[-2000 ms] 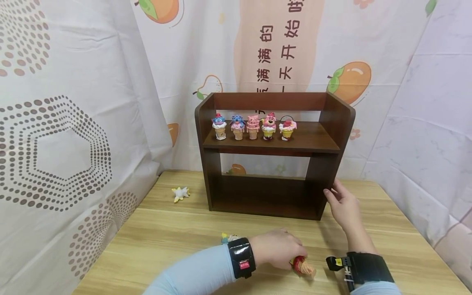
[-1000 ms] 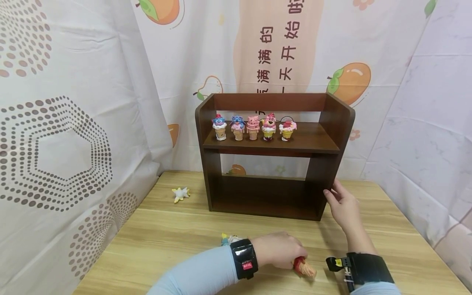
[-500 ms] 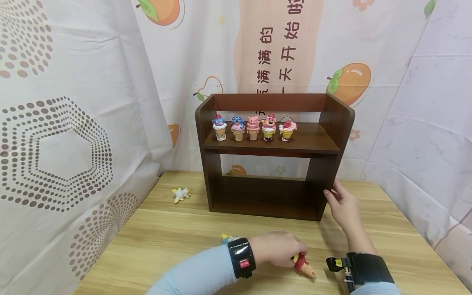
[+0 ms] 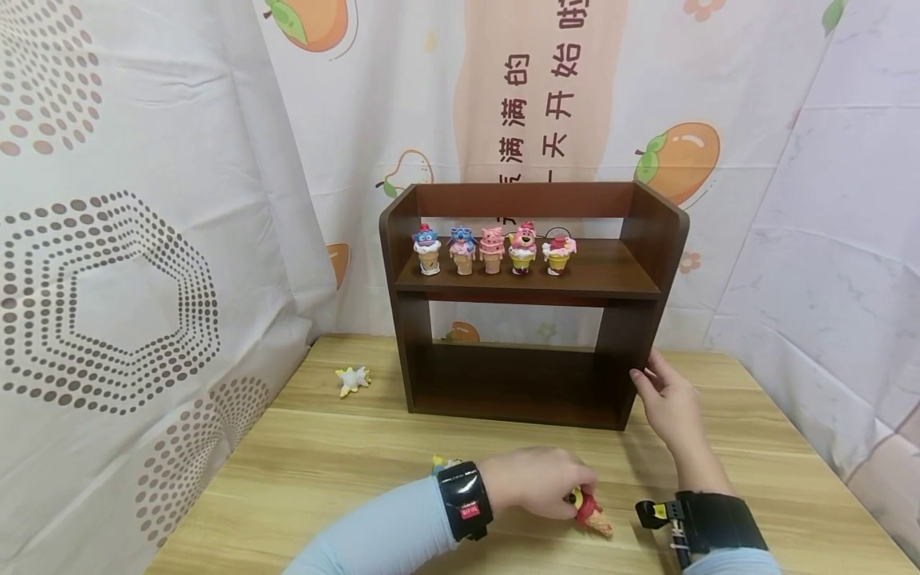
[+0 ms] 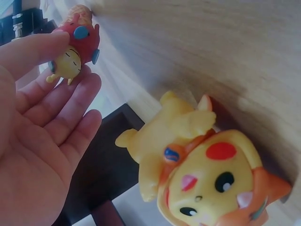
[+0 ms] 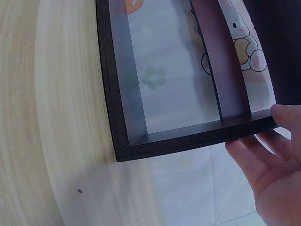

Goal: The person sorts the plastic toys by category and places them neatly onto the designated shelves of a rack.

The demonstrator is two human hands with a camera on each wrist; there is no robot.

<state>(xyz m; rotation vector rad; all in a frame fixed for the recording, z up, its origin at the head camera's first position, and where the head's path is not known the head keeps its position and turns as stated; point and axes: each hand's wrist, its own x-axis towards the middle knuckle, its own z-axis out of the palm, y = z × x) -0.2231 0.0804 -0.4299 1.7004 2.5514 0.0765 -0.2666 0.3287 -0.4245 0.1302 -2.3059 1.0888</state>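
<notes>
- Pinches a cone figurine [image 5: 87, 44] between thumb and fingers of the left hand [image 4: 542, 481], remaining fingers loosely extended, in front of the dark shelf [image 4: 530, 292]; hard to tell whether touching the worktop [image 4: 309, 463].
- Grips the shelf's right side panel with thumb and fingers of the right hand [image 4: 672, 403], likely for steadiness.
- Shows five cone-shaped figures [image 4: 492, 251] upright along the shelf's upper board, apparently spaced for display.
- Leaves a pale, spiky star-shaped figure [image 4: 353, 380] left of the shelf, an orange-hooded figure [image 5: 207, 174] lying before it.
- Sets waffle-textured tan, rounded red and smooth yellow, probably moulded plastic, against the shelf's flat, wood-look panels and a wrinkled, mango-print curtain [image 4: 402, 96] behind.
</notes>
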